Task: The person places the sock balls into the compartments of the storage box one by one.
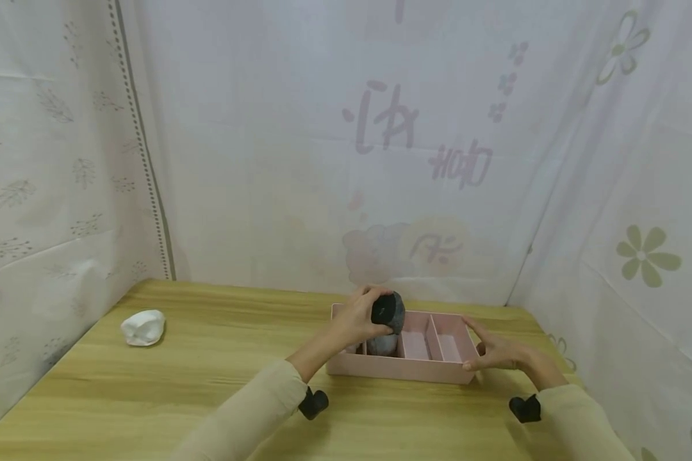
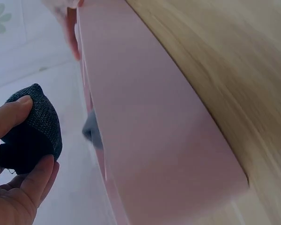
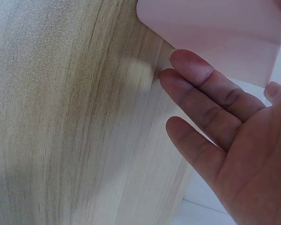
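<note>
My left hand pinches a dark grey rolled-up sock between thumb and fingers, above the pink divided box. In the left wrist view the sock shows a woven grey outside and a black fold. Another grey bundle lies in a compartment below it. My right hand spans the box's right end, thumb at the front corner and index finger along the back one. Its other fingers are extended beside the end wall in the right wrist view.
A crumpled white bundle lies at the left of the wooden table. Two compartments at the box's right show bare floors. Printed curtains hang behind and at both sides. Black wrist mounts stick out below the sleeves.
</note>
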`<state>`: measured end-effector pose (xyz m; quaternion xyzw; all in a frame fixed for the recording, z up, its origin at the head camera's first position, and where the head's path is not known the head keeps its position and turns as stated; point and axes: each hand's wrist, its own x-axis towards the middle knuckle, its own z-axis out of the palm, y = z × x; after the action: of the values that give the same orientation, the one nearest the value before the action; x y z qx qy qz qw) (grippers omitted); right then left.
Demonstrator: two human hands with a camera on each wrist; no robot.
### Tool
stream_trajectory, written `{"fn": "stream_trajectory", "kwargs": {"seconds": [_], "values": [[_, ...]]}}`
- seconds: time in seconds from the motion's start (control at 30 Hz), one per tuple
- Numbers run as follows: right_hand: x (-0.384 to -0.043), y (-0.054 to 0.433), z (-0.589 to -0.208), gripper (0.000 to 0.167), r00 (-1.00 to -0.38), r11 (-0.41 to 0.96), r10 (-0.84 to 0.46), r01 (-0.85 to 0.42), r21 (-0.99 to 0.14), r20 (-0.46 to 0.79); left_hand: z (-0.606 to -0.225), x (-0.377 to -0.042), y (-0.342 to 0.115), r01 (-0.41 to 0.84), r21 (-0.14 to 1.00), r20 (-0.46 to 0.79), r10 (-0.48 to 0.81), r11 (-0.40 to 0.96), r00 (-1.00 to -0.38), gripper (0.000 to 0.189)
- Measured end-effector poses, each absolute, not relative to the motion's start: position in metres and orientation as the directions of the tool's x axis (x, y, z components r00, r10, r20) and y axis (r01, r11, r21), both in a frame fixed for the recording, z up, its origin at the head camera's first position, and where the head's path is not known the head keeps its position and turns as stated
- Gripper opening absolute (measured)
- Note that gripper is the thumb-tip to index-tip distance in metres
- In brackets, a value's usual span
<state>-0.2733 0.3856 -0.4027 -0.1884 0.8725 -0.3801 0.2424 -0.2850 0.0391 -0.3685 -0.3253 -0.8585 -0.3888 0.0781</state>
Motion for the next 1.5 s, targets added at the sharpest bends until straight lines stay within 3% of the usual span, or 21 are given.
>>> {"fn": "stream_trajectory", "kwargs": {"seconds": [0.2,0.8,1.5], "values": [[-0.273,0.385,-0.403,0.115,-0.807,0.632,-0.513,-0.126,-0.765,-0.292,-0.372,-0.283,0.063,0.634,0.592,0.377,0.525,0.497,-0.763,0.067],[-0.274,0.387,-0.406,0.114,-0.796,0.598,-0.530,-0.105,-0.794,-0.294,-0.393,-0.280,0.093,0.729,0.373,0.367,0.630,0.574,-0.684,0.065],[-0.273,0.386,-0.405,0.113,-0.801,0.591,-0.524,-0.097,-0.801,-0.291,-0.404,-0.284,0.112,0.715,0.215,0.289,0.657,0.665,-0.697,0.065]]}}
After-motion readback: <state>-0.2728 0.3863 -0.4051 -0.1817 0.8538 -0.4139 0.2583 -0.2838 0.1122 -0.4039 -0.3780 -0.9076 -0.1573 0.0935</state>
